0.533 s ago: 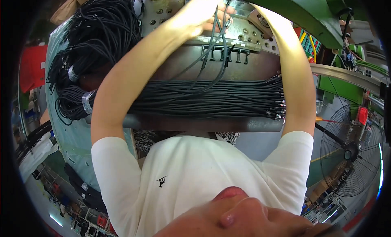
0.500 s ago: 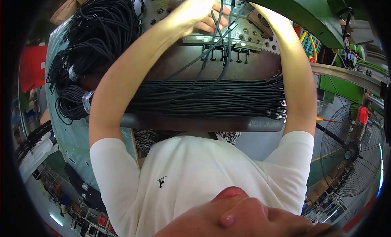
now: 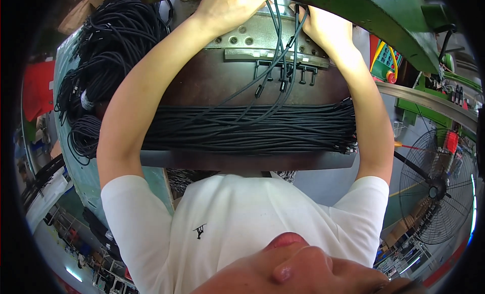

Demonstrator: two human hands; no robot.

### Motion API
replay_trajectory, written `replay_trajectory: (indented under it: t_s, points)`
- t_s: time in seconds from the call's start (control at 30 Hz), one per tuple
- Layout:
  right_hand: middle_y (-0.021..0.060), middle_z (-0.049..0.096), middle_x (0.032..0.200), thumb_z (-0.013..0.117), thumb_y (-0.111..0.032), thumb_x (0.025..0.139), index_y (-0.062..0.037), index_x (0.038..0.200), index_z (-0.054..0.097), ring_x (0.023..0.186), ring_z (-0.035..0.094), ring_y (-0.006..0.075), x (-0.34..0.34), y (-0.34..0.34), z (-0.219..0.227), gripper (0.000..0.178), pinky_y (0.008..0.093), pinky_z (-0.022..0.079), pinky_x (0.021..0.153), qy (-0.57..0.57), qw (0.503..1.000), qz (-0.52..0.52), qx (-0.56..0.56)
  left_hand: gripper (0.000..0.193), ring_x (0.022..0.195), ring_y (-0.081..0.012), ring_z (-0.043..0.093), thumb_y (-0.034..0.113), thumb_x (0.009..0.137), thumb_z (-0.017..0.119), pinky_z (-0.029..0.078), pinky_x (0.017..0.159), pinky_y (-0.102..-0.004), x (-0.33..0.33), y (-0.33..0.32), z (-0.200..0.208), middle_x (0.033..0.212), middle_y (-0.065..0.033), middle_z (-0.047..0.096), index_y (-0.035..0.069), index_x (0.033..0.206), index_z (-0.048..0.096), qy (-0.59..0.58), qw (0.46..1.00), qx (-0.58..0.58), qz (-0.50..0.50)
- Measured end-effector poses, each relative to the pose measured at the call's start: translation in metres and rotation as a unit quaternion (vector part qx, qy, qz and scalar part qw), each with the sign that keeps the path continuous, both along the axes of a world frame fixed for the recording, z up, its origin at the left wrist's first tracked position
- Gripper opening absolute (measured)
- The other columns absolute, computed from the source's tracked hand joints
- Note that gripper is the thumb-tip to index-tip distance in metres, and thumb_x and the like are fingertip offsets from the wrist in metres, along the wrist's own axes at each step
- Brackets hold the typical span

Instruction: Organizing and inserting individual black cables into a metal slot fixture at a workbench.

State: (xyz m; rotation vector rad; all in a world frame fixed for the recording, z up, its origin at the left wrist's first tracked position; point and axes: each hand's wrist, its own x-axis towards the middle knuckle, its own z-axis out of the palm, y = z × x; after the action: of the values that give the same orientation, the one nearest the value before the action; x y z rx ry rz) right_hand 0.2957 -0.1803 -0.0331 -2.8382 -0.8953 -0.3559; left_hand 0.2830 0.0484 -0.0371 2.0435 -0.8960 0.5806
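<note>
My left hand [image 3: 230, 10] is at the top edge, over a perforated metal plate [image 3: 235, 35]. Its fingers are drawn together beside the black cables [image 3: 279, 33], and what they pinch is cut off from sight. Across the plate, my right hand [image 3: 324, 25] has its fingers closed at a cable that rises past the thumb. These few cables hang down over a black pronged holder [image 3: 309, 71] on the front of the plate. Small black connector pieces [image 3: 259, 91] sit along them. Nearer me lies a thick bundle of straight black cables [image 3: 252, 124], between my forearms.
A green machine frame [image 3: 374, 16] arches over the work at the upper right. Coiled black cables [image 3: 121, 26] are heaped at left. Beyond my right forearm are a control box with a red knob [image 3: 391, 77] and a fan [image 3: 434, 190]. A red bin [image 3: 39, 86] stands far left.
My left hand has moved up and left, its spread fingers now drawn in. My right hand has come into fuller view beside the cables. The hanging cables have shifted slightly.
</note>
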Motion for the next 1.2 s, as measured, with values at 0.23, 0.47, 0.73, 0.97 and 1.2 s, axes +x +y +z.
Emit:
replay_trajectory:
  t_s: [0.23, 0.47, 0.73, 0.97, 1.2]
  points:
    - [0.0087, 0.065, 0.069, 0.074, -0.033, 0.078, -0.0095, 0.089, 0.071, 0.061, 0.062, 0.0243, 0.015, -0.011, -0.007, 0.026, 0.0379, 0.049, 0.057, 0.036, 0.990, -0.045, 0.130, 0.024, 0.087, -0.0338, 0.060, 0.016, 0.091, 0.051, 0.047, 0.078, -0.0432, 0.000, 0.007, 0.002, 0.096, -0.0191, 0.065, -0.002, 0.100, 0.063, 0.072, 0.988, 0.092, 0.097]
    - [0.0051, 0.065, 0.070, 0.072, -0.029, 0.081, -0.0083, 0.090, 0.072, 0.064, 0.060, 0.0184, 0.007, -0.017, -0.001, 0.023, 0.0333, 0.047, 0.060, 0.092, 0.973, -0.039, 0.210, 0.024, 0.087, -0.0338, 0.060, 0.016, 0.091, 0.051, 0.047, 0.079, -0.0433, -0.019, 0.004, 0.018, 0.095, -0.0190, 0.065, -0.002, 0.100, 0.064, 0.144, 0.956, 0.185, 0.177]
    - [0.0187, 0.062, 0.113, 0.049, -0.003, 0.094, 0.0038, 0.112, 0.057, 0.109, 0.058, 0.0302, -0.193, -0.148, 0.033, 0.021, 0.0374, 0.052, 0.087, -0.049, 0.901, -0.061, 0.426, 0.047, 0.120, -0.0333, 0.054, 0.023, 0.092, 0.056, 0.043, 0.100, -0.0397, -0.196, 0.060, 0.084, 0.137, -0.0168, 0.051, 0.002, 0.133, 0.049, 0.518, 0.851, -0.019, -0.078]
    - [0.0158, 0.049, 0.131, 0.057, -0.013, 0.091, 0.0028, 0.134, 0.042, 0.121, 0.046, 0.0282, -0.326, -0.173, -0.102, 0.048, 0.0397, 0.037, 0.102, 0.117, 0.929, -0.302, 0.180, 0.036, 0.101, -0.0373, 0.061, 0.023, 0.087, 0.059, 0.045, 0.093, -0.0435, -0.362, 0.070, -0.055, 0.111, -0.0204, 0.064, 0.002, 0.117, 0.061, 0.525, 0.797, 0.235, 0.186]
    - [0.0101, 0.063, 0.103, 0.059, -0.012, 0.089, -0.0003, 0.110, 0.060, 0.092, 0.057, 0.0248, -0.355, -0.204, -0.171, 0.024, 0.0359, 0.048, 0.082, 0.159, 0.950, -0.214, 0.162, 0.030, 0.104, -0.0383, 0.058, 0.020, 0.085, 0.058, 0.044, 0.091, -0.0470, -0.359, 0.080, -0.075, 0.111, -0.0194, 0.064, 0.002, 0.108, 0.066, 0.524, 0.756, 0.309, 0.241]
